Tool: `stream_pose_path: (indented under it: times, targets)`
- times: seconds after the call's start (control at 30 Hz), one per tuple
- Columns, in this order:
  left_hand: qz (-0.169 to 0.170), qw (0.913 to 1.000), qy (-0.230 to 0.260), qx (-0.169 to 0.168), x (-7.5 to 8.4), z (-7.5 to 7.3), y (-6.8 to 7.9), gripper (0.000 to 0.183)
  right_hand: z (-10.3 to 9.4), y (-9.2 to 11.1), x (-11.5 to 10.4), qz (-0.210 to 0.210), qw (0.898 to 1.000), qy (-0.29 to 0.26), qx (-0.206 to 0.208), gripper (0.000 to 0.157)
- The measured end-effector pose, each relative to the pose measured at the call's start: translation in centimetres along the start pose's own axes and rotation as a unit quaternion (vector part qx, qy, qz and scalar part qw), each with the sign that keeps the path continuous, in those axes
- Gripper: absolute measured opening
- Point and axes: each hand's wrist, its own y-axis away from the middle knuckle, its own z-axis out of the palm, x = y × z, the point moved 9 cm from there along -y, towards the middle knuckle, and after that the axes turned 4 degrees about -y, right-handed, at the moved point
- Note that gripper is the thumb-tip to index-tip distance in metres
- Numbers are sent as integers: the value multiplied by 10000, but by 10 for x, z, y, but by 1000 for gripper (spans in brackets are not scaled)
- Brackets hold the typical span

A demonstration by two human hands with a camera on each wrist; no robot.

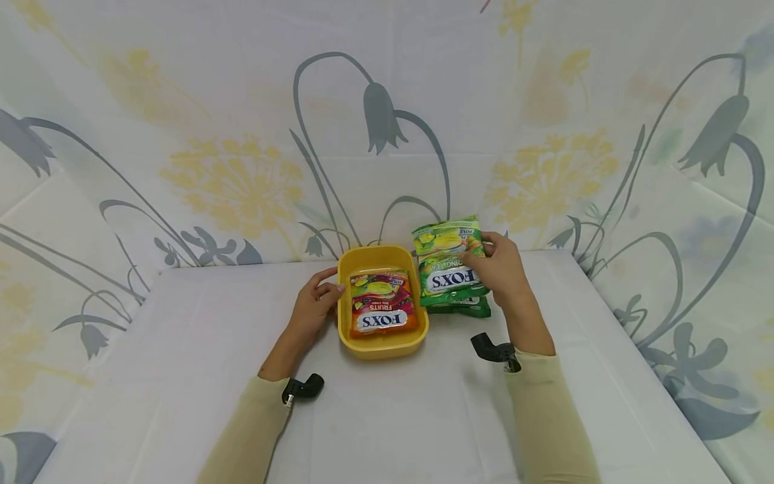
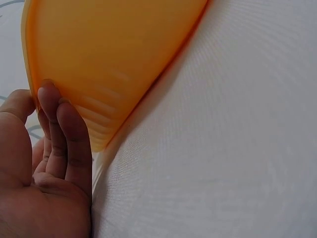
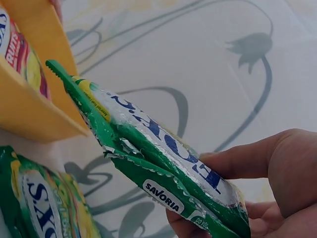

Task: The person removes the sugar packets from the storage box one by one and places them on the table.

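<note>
A yellow plastic tub [image 1: 382, 351] stands on the white-covered table, and a red Fox's Fruits candy bag [image 1: 382, 304] lies inside it. At the tub's left side my left hand [image 1: 310, 310] grips the rim between thumb and fingers. To the right of the tub, my right hand [image 1: 505, 272] pinches a green Fox's candy bag [image 3: 163, 153] at its edge. That bag is raised and tilted in the right wrist view. Below it a second green Fox's bag [image 3: 42, 198] rests on the table beside the tub, partly covered in the head view.
The table [image 1: 387, 417] has a white cloth and meets a flower-patterned fabric backdrop [image 1: 242, 181] behind and at both sides. Black devices [image 1: 305, 388] are strapped at both wrists, over beige sleeves.
</note>
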Motion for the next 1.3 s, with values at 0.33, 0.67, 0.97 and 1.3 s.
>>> stream_pose_path:
  times: [0.33,0.67,0.97,1.3]
  targets:
    - [-69,10000,-24,-65,-2,0,1,50,-30,-1,13,65,9998,119,160,72]
    - [-93,9999,-103,12,0,1,1,51,-61,-5,29,48,9987,96,501,67]
    - [-145,9999,-41,-16,-1,0,1,50,-84,-7,47,221,9967,78,775,71]
    - [-8,10000,-27,24,0,0,0,50,-108,-12,73,372,9918,-394,1156,70]
